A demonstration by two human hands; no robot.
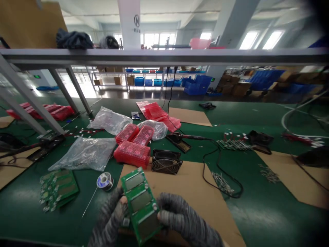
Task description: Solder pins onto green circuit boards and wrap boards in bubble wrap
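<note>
Both my hands wear grey knitted gloves with open fingertips. My left hand (111, 216) and my right hand (180, 214) together grip a long green circuit board panel (141, 202), one on each long edge, holding it over a brown cardboard sheet (190, 185) at the near edge of the green table. A stack of similar green boards (58, 188) lies to the left. A spool of solder wire (105, 180) sits just beyond my left hand.
Red packs (132, 153), clear plastic bags (86, 153), a black fan (166, 162) and a soldering iron on its stand (180, 140) with a black cable lie ahead. More cardboard (295, 175) and small parts lie right. A metal shelf frame (164, 56) runs overhead.
</note>
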